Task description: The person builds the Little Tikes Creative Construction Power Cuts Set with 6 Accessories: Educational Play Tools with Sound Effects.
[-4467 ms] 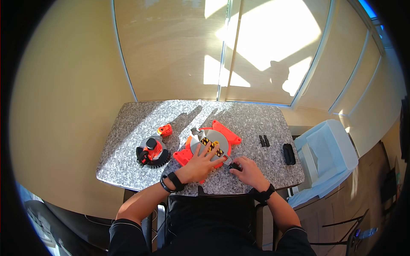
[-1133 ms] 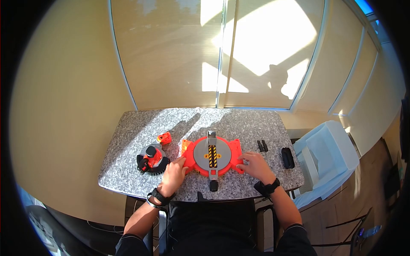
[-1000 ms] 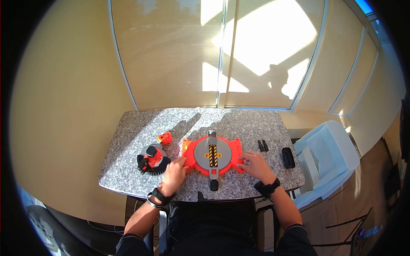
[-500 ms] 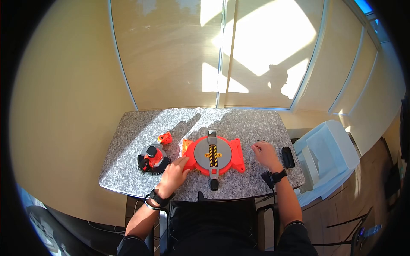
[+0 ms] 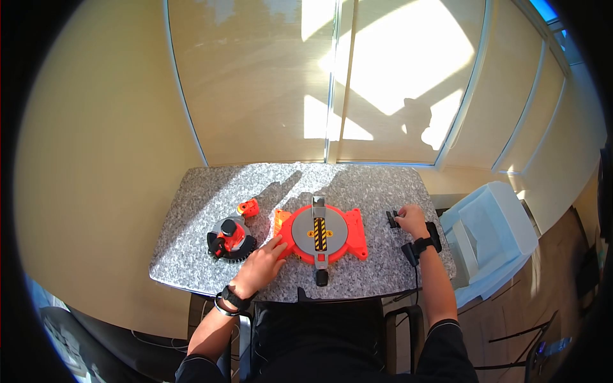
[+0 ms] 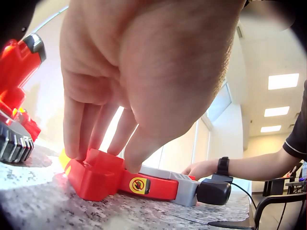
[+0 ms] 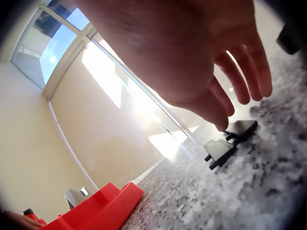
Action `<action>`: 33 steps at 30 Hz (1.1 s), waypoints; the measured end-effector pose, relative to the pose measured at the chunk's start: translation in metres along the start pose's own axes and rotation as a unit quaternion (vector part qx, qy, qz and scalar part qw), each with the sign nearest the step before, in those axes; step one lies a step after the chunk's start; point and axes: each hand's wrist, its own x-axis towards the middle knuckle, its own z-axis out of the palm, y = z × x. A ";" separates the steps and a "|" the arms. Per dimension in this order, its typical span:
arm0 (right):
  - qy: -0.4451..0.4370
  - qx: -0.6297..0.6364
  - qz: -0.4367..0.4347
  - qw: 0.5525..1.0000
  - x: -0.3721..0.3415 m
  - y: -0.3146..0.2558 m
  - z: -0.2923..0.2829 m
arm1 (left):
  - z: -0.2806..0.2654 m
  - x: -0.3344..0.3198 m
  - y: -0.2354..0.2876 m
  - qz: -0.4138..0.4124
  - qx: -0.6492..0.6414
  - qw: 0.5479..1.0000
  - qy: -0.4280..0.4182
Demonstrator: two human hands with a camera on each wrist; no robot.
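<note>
A red base with a grey round plate [image 5: 305, 239] and a yellow-black striped strip lies at the table's middle. My left hand [image 5: 257, 268] rests on its left end, fingers relaxed; in the left wrist view the fingers of my left hand [image 6: 144, 62] reach down onto the red block [image 6: 98, 175]. To the right, my right hand [image 5: 414, 221] is at two small dark pieces [image 5: 390, 219] lying side by side. In the right wrist view the thumb and forefinger of my right hand [image 7: 192, 57] pinch the edge of the farther piece [image 7: 243, 129]; the nearer piece [image 7: 220, 151] is untouched.
A red and black saw-like unit [image 5: 231, 237] stands left of the base, with a small orange-red part [image 5: 248, 207] behind it. A black tray-like part [image 5: 434, 236] is partly behind my right wrist. A chair with a light blue cover [image 5: 488, 236] stands right of the table [image 5: 364, 179].
The base has turned from slanted to straight. My right hand has left its right end and moved right to the small dark pieces. My left hand has stayed at its left end since about a second ago.
</note>
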 end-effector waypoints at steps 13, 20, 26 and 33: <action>-0.028 0.010 0.040 0.999 0.008 0.004 0.007 | 0.002 0.000 0.000 -0.006 -0.005 1.000 0.007; -0.023 0.069 0.041 0.997 0.003 -0.005 -0.005 | 0.002 0.000 0.000 -0.006 -0.003 1.000 0.004; -0.023 0.130 0.010 0.991 -0.004 -0.032 -0.028 | 0.002 0.001 0.003 -0.011 0.009 1.000 0.004; -0.085 0.182 -0.050 0.978 -0.014 -0.083 -0.057 | 0.002 0.001 0.004 -0.010 0.005 1.000 0.012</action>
